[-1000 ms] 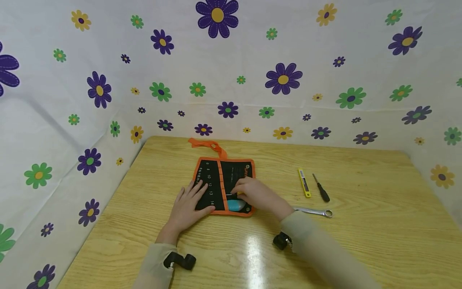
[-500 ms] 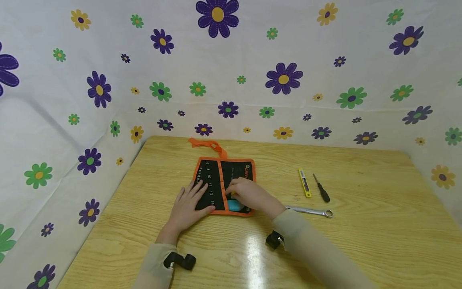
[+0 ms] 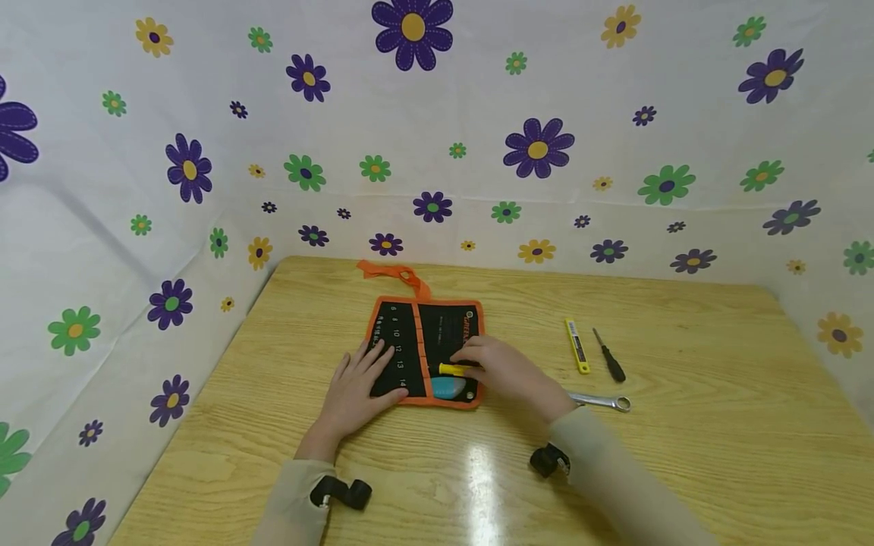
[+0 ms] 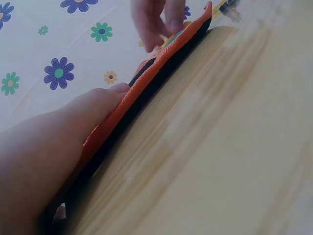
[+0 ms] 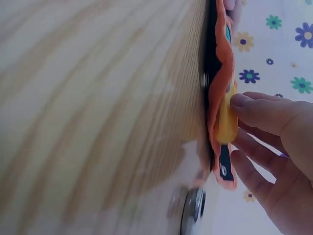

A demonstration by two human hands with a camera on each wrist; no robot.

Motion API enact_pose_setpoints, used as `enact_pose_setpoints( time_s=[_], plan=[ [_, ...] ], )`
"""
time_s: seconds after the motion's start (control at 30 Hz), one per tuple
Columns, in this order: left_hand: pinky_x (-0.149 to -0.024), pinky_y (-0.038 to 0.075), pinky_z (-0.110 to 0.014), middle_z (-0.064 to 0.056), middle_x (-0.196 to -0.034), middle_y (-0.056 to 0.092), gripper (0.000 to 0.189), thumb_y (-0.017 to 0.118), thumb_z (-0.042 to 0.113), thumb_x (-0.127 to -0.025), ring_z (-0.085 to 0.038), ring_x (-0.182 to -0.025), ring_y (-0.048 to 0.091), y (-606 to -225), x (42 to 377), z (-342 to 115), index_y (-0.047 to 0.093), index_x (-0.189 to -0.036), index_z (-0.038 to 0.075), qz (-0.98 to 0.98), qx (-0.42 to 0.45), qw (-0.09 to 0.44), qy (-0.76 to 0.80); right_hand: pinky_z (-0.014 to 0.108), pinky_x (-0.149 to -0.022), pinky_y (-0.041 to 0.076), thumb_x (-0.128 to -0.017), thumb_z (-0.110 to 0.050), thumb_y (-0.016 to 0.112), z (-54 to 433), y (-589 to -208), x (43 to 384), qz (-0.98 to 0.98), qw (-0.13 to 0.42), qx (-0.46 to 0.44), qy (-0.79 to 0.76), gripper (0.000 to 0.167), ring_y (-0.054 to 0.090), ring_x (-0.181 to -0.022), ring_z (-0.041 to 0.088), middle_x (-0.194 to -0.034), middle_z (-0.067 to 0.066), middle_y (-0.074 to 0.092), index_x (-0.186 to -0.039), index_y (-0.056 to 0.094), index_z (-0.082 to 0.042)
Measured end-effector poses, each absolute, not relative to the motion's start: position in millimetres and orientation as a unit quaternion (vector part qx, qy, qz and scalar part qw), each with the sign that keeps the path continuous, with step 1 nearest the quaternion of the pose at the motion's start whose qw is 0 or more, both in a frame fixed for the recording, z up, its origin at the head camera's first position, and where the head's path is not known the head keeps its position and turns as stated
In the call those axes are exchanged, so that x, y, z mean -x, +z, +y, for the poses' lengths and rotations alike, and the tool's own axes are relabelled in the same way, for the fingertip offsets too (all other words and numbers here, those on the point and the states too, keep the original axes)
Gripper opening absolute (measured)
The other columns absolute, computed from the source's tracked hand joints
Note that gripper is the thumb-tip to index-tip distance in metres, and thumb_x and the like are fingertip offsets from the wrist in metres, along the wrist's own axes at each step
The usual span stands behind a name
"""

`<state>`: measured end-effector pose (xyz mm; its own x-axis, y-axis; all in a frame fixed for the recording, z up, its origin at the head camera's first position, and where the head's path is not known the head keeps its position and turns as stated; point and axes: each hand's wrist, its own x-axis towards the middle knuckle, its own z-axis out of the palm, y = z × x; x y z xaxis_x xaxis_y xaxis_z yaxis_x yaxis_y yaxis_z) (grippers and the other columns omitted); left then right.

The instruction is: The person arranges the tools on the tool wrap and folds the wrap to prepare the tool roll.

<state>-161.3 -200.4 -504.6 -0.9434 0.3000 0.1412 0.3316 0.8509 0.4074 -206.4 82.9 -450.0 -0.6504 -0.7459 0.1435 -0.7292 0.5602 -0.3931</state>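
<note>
A black tool pouch with orange trim [image 3: 441,318] lies unrolled on the table. My left hand [image 3: 355,390] rests flat on its numbered left part, fingers spread; in the left wrist view the left thumb [image 4: 105,100] lies along the orange edge. My right hand [image 3: 501,371] pinches the yellow handle of a screwdriver [image 3: 451,370], which lies in the pouch with its tip end hidden in a pocket. In the right wrist view the thumb [image 5: 244,102] touches that yellow handle [image 5: 226,120]. Beside it, a rounded teal tool [image 3: 447,388] sits partly in the pouch.
Right of the pouch lie a slim yellow tool with a printed label [image 3: 576,345], a black-handled screwdriver [image 3: 610,356] and a combination wrench [image 3: 604,401], partly behind my right wrist. An orange tie strap [image 3: 399,273] trails behind the pouch. A flower-patterned sheet [image 3: 478,182] stands behind the table.
My right hand moved left over the pouch with the yellow screwdriver, then drew back right. The shaft seen earlier is now hidden, and more yellow handle shows. My left hand stayed still.
</note>
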Motion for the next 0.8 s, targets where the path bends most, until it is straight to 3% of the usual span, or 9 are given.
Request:
enact_pose_setpoints(
  time_s=[0.8],
  plan=[
    [-0.114,0.006,-0.053,-0.003,-0.156,0.025,0.085,0.054,0.068,-0.084,-0.030,-0.144,0.012,-505.0,161.4,-200.6,0.034,-0.150,0.019,-0.962,0.163,0.030,-0.216,0.034,-0.081,0.050,-0.083,0.006,0.069,76.8,-454.0,209.4,0.893,-0.008,0.405,-0.195,0.027,0.057,-0.090,0.021,-0.099,0.004,0.061,-0.105,0.071,-0.010]
  ],
)
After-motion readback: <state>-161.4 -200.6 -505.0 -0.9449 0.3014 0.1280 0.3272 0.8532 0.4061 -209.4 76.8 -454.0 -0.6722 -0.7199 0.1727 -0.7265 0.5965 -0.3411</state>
